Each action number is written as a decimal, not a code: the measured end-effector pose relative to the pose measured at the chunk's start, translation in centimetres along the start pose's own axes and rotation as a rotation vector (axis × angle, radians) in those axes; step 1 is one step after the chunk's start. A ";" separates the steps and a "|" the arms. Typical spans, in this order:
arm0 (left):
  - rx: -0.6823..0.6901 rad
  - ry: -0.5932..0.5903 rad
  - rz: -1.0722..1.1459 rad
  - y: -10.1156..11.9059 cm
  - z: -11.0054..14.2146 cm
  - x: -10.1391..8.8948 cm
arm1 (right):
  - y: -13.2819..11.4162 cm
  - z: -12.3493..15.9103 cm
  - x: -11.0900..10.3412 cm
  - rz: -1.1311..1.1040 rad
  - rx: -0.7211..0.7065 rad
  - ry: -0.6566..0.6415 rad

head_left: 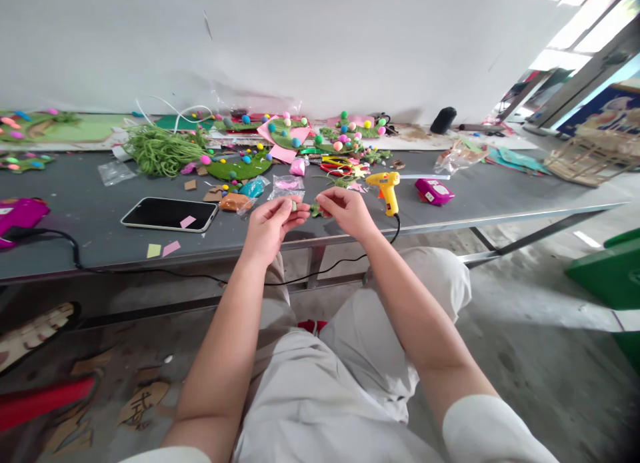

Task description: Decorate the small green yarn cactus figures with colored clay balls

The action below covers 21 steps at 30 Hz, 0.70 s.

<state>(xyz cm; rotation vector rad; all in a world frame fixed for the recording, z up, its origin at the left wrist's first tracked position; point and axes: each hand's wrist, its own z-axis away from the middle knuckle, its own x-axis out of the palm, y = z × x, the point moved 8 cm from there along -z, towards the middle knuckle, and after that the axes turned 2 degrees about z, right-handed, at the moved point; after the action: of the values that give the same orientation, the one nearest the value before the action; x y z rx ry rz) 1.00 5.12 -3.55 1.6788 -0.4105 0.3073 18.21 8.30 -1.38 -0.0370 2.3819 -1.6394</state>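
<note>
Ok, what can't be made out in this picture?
All in the head view:
Green piece: small, partly covered by the right hand.
Pale bit: too small to identify, partly hidden by the left hand.
Purple thing: cut off by the left edge.
Green bin: cut off by the right edge.

A small, pale green piece is pinched between the thumb and fingers of the left hand, toward the tips; only a light, narrow bit of it shows, so its full shape cannot be told. A small green tuft, darker and rough-edged, with a fuzzy, leafy look, sits at the fingertips of the right hand, poking out toward the left hand. The piece and the tuft are near each other but apart, both in the space between the two palms.
</note>
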 end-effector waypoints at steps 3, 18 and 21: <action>0.010 0.026 -0.025 -0.1 -0.1 -0.3 | 0.2 -0.3 -0.3 -0.008 0.007 0.031; 0.004 0.057 -0.039 -0.3 -0.1 -0.7 | 0.8 -0.3 -0.1 -0.065 0.059 0.023; 0.037 0.105 -0.043 0.0 0.0 -1.0 | 0.5 -0.1 -0.2 0.008 0.060 0.018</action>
<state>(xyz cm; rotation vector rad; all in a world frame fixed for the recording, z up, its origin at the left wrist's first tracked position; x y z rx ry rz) 0.13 5.26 -4.00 1.6973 -0.2916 0.3710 18.40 8.61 -1.76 -0.0019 2.3407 -1.7138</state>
